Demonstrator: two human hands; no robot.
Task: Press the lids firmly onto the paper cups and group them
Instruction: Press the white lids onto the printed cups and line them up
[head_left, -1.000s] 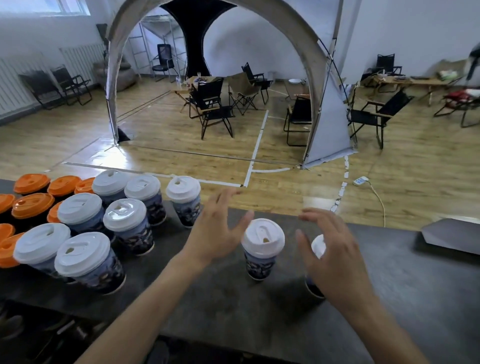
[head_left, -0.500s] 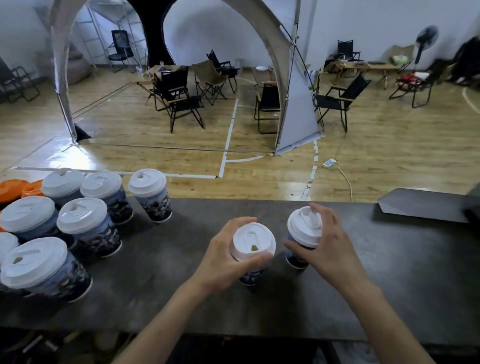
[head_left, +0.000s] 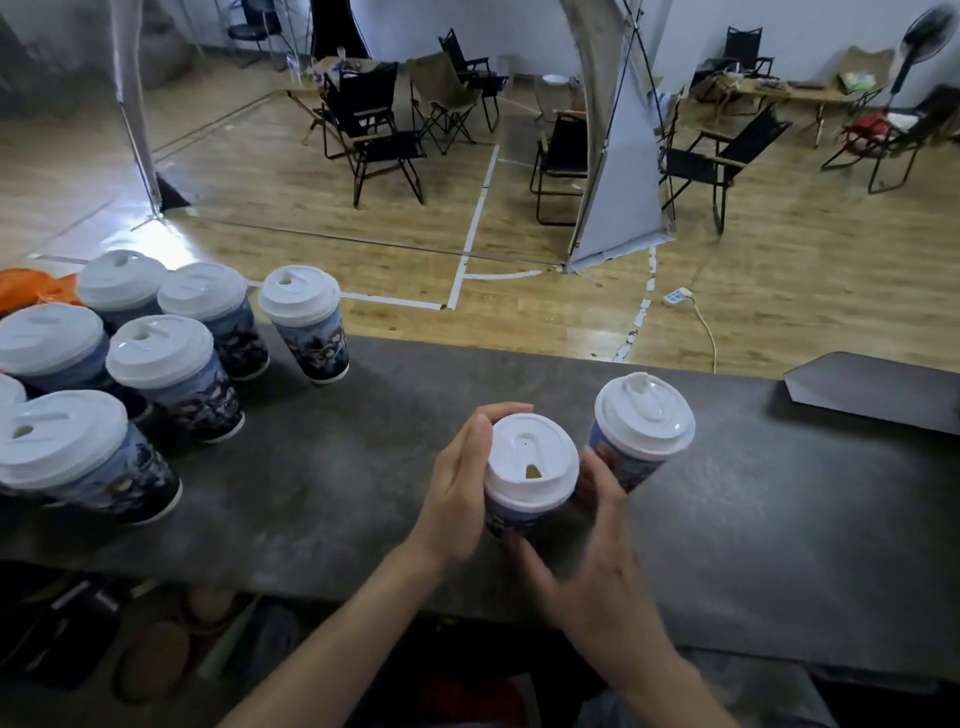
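A paper cup with a white lid is at the middle of the dark table. My left hand grips its left side, fingers curled round the wall under the lid. My right hand holds its right side, thumb up between the two cups and fingers curled beneath the base, slightly blurred. A second lidded cup stands just to the right, leaning away, touched by neither hand. Several lidded cups are grouped at the left.
Orange lids lie at the far left behind the group. A flat grey board rests on the table's right end. Beyond the far edge is a wooden floor with folding chairs.
My right hand left the right cup and moved to the near cup, which both hands now hold. The view has shifted closer and to the right.
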